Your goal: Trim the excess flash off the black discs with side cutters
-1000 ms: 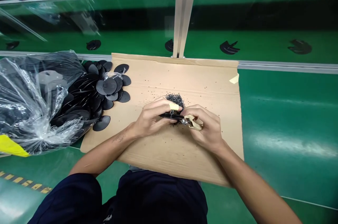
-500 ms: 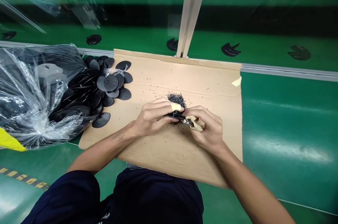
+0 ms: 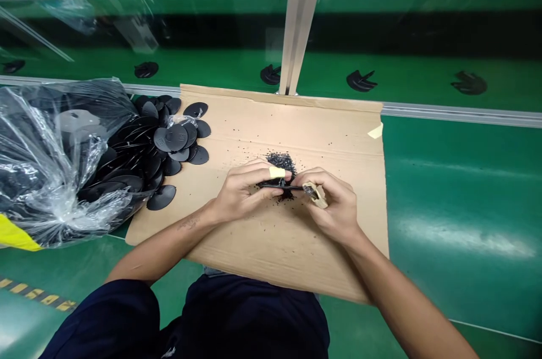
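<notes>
Between the thumb and fingers of my left hand [image 3: 241, 189] is a thin black plastic disc [image 3: 288, 185], seen nearly edge-on, with a small raised part in its middle. Yellow tape is wrapped round one left finger. My right hand [image 3: 336, 204] is closed around a small metal tool wrapped in tan tape [image 3: 317, 195]; its kind is mostly hidden by the fingers. The right fingertips and the tool's metal end meet the right edge of the disc. Under the hands, a heap of black plastic scraps [image 3: 279, 160] lies on a cardboard sheet [image 3: 254, 240].
Black discs [image 3: 175, 138] spill out of a clear plastic bag [image 3: 63, 144] at the left, partly onto the cardboard. A metal post [image 3: 298, 37] rises behind the sheet. Beyond the rail, several black parts [image 3: 361, 81] lie on a green surface. Yellow tape [image 3: 375, 131] marks the cardboard's right edge.
The disc has turned more level and edge-on between my hands. The tool in my right hand has tilted at the disc's edge. The view has shifted slightly.
</notes>
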Tool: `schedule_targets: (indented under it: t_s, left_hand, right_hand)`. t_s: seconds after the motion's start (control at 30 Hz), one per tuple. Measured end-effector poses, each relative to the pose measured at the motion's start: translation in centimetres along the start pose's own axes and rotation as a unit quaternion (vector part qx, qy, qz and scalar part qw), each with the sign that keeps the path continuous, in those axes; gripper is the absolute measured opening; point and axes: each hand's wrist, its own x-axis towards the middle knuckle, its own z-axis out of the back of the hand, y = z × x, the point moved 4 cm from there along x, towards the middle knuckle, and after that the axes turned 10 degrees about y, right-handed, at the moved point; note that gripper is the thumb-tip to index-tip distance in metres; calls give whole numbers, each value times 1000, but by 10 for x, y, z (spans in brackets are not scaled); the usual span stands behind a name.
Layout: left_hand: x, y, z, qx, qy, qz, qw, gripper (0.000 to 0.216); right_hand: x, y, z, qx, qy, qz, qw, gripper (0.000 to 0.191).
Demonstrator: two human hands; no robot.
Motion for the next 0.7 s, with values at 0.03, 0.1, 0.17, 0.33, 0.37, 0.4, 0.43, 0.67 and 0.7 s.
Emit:
schedule_targets:
  t_s: [0.03,0.1,0.17,0.33,0.37,0.4,0.43,0.67,0.7]
  left_hand:
    - [-1,0,0,11,-8,-6,1000,25]
    - [-3,0,0,43,-18,-27,999,25]
    - [-4,-2,-1,75,-12,-47,996,25]
    - [-4,-1,-5,65,15,-21,998,19]
    - [-4,-1,-6,49,14,-9,999,19]
    - [-4,0,-6,34,13,4,999,19]
    - [-4,1,-5,22,11,19,1000,19]
    - [-2,5,4,-1,-24,63,998,20]
    - [-2,6,5,-3,-25,61,998,19]
  right_hand:
    - [0,0,0,1,0,1,1000,8]
    - [0,1,0,0,-3,5,1000,8]
    - [0,2,-1,-1,-5,11,1000,8]
    - [0,4,-2,11,1,18,1000,8]
    - [0,5,-2,15,3,17,1000,8]
    - [1,5,-1,18,6,14,1000,7]
    - [1,5,0,21,10,8,1000,6]
    - [6,-3,14,-128,42,-12,991,11]
    - [6,-4,14,-156,57,-4,986,13]
